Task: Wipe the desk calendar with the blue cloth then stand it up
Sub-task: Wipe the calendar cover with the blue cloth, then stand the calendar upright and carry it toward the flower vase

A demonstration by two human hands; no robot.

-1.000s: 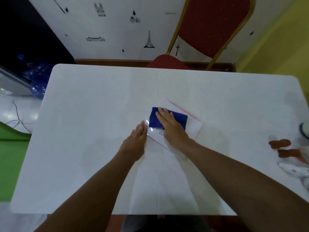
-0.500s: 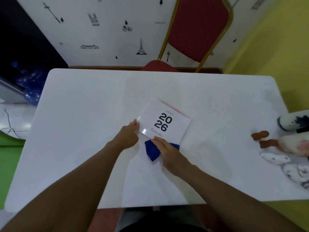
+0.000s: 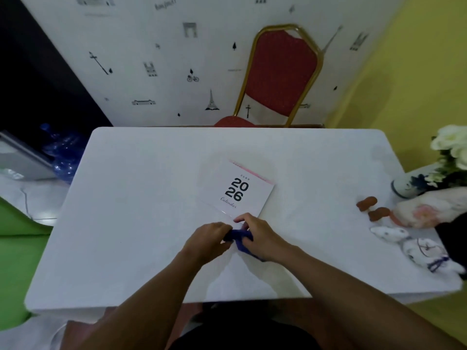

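Note:
The desk calendar [image 3: 237,189], white with "2026" in black and a pink top edge, lies flat on the white table [image 3: 141,198], turned at an angle. Just in front of its near edge, the blue cloth [image 3: 240,237] is bunched between both hands. My left hand [image 3: 208,239] grips the cloth's left end with closed fingers. My right hand [image 3: 257,236] covers and holds its right part, fingertips close to the calendar's near corner. Much of the cloth is hidden under my hands.
At the table's right end stand a blue-and-white vase with white flowers [image 3: 414,184], a stuffed duck [image 3: 427,208] with brown feet and a white stuffed rabbit [image 3: 414,245]. A red chair with a gold frame [image 3: 280,74] is behind the far edge.
The right hand dragged the cloth off the calendar toward me. The left hand left the calendar's edge and now grips the cloth too. The camera view tilted upward.

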